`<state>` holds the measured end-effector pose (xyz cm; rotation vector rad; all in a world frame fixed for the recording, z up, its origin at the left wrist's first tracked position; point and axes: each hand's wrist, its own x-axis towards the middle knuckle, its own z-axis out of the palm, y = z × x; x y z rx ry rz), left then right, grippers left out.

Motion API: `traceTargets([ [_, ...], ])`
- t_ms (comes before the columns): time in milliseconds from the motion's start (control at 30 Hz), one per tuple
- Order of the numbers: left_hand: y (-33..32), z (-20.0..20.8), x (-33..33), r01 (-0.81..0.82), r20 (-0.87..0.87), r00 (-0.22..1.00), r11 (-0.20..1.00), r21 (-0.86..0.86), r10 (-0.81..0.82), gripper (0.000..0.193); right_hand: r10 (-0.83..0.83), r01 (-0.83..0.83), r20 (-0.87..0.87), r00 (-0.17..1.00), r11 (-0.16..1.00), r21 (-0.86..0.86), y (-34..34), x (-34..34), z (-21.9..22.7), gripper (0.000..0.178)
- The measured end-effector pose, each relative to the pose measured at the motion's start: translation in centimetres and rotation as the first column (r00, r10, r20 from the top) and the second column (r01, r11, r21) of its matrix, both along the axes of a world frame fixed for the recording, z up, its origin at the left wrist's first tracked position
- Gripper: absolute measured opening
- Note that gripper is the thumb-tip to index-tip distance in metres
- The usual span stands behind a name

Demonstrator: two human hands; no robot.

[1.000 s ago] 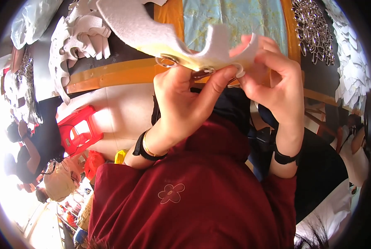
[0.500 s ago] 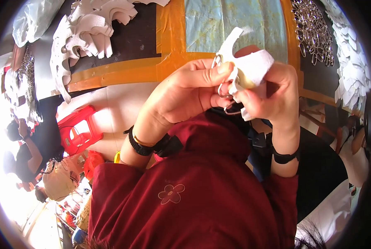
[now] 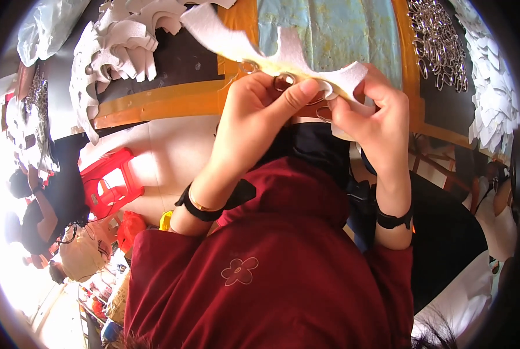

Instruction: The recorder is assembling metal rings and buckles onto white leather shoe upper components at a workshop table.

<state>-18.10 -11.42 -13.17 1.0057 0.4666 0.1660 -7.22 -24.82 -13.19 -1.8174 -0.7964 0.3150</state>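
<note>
Fingers (image 3: 299,96), head view: left hand (image 3: 245,119) and right hand (image 3: 382,122) both pinched on white scalloped strip (image 3: 292,53), metal rings (image 3: 284,73) along its lower edge. Strip's up over table's orange-taped edge (image 3: 161,103); ring pile (image 3: 439,46) off right.

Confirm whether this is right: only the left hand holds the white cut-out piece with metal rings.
Wrong on one point: in the head view, the right hand also holds the white cut-out piece, together with the left hand. The rest stands.
</note>
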Motion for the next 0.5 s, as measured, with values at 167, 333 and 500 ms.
traceTargets([
  [167, 1.2, -0.2, -0.3, 0.089, -0.064, 0.994, 0.996, 0.033, -0.086, 0.026, 0.069, -0.07, -0.102, 0.992, 0.997, -0.011, -0.2, -0.1, 0.7, 0.013],
  [333, 0.8, -0.7, -0.3, 0.368, 0.125, 0.894, 0.546, -0.753, -0.431, 0.027, 0.49, -0.463, -0.033, 0.871, 0.841, 0.282, -0.7, 1.0, 0.7, 0.013],
  [500, -0.8, 0.1, -0.1, 0.215, 0.068, 0.973, 0.759, -0.615, -0.221, 0.027, 0.299, -0.277, -0.076, 0.951, 0.937, 0.213, -0.9, -0.3, 1.2, 0.013],
])
